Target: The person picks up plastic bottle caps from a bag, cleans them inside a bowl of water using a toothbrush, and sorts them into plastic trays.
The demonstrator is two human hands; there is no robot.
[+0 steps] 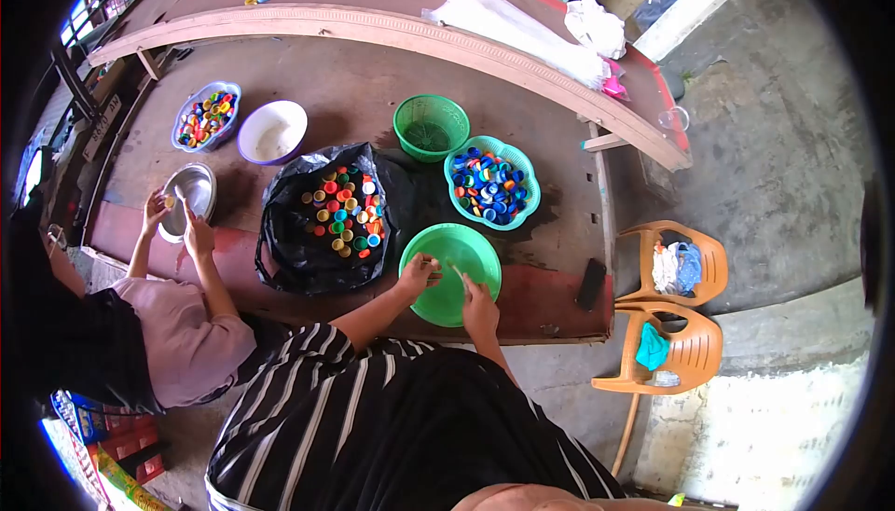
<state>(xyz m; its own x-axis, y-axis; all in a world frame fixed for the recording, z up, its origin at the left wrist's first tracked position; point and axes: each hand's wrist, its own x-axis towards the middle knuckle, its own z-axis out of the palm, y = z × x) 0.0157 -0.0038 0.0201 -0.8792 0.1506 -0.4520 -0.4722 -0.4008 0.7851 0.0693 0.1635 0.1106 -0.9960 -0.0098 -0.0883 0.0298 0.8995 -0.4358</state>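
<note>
Over the green basin [432, 301] are both of my hands. My left hand [419, 273] is closed at the basin's left side, on something too small to make out. On the right side my right hand [479, 306] grips a thin, light stick-like tool that points up and left over the basin. Left of the basin, a black plastic bag [280, 222] lies open with many coloured bottle caps [347, 208] in it. Just behind the basin stands a light-blue basket [533, 196] of mostly blue caps, and beside it a green basket [431, 103].
At the left, a co-worker's hands [191, 227] are over a metal bowl [207, 180]. Behind are a white-purple bowl [272, 131] and a basket of caps [207, 119]. A black phone [590, 284] lies at the table's right edge, near two orange chairs [713, 264].
</note>
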